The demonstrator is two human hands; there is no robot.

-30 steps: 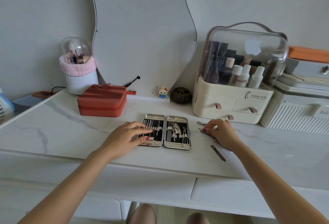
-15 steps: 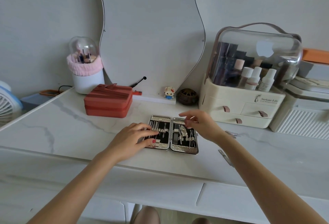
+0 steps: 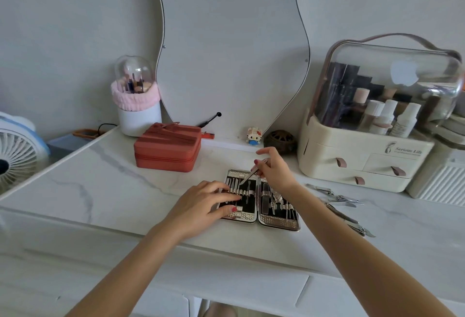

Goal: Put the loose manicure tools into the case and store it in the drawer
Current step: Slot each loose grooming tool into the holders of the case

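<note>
Near the front edge of the marble-patterned table [image 3: 105, 191], the manicure case [image 3: 261, 199] lies open and flat, its two halves side by side with tools strapped in rows. The left hand [image 3: 201, 206] rests on the left half, fingers spread and nearly straight, their tips on the strap across the tools. Just behind it the right hand [image 3: 275, 169] hovers over the case, pinching a slim metal tool [image 3: 251, 172] between thumb and finger; the tip slants down toward the left half. To the right of the case, several loose manicure tools [image 3: 339, 203] lie scattered on the table. Farther back, a red zip box [image 3: 168, 146] sits left of centre and a cream cosmetics organiser [image 3: 364, 150] with small drawers stands toward the right end. A brush holder [image 3: 137, 105] and a wavy mirror [image 3: 231, 47] stand at the back edge.
</note>
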